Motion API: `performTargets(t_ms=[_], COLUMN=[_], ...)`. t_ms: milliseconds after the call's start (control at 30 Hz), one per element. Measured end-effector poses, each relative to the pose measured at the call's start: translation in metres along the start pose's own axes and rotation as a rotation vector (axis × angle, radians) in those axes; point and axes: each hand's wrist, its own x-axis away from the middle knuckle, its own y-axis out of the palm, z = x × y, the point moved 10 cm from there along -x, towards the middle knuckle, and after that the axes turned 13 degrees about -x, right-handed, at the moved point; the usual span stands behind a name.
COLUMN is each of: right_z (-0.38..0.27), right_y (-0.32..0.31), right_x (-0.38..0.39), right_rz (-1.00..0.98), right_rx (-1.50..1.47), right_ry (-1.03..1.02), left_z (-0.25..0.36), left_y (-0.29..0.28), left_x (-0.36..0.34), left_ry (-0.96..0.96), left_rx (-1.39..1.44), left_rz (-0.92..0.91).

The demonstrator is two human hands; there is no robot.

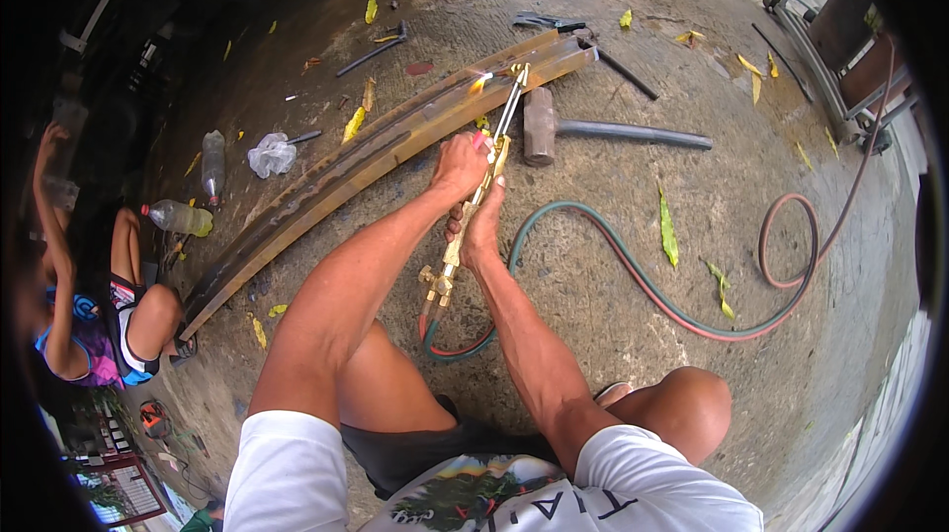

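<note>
Torch (452, 253): just one
Hands on the torch: two, one left hand (462, 166) and one right hand (481, 222)
Flame (480, 83): one little bright one
Hoses: two, one green hose (593, 213) and one red hose (423, 326)
Long metal beam (410, 139): looks like one
Big hammer (539, 127): one
Small hammer (374, 51): one
Plastic bottles (213, 168): two that show well; the dark left side is hard to count
Crumpled plastic bag (272, 154): one
Big green leaves (668, 227): two
Yellow leaves (353, 125): more than ten, some too tiny to count
Other person sitting (99, 354): one
Orange tool (153, 420): one
</note>
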Motion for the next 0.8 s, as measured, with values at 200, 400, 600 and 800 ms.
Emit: performTargets(t_ms=[200,400,600,800], right_z=[-0.003,-0.003,-0.003,-0.005], right_y=[-0.002,0.002,0.001,0.002], right_x=[-0.001,0.001,0.000,0.001], right_rz=[0.002,-0.009,0.007,0.022], right_rx=[0.030,0.057,0.063,0.077], right_ry=[-0.012,-0.017,-0.017,-0.021], left_z=[-0.005,-0.007,-0.008,-0.014], left_y=[0.007,0.003,0.002,0.003], left_x=[-0.005,-0.007,-0.008,-0.010], left_ry=[-0.005,0.038,0.047,0.007], left_rx=[-0.009,-0.056,-0.048,-0.039], left_rz=[-0.009,0.037,0.054,0.061])
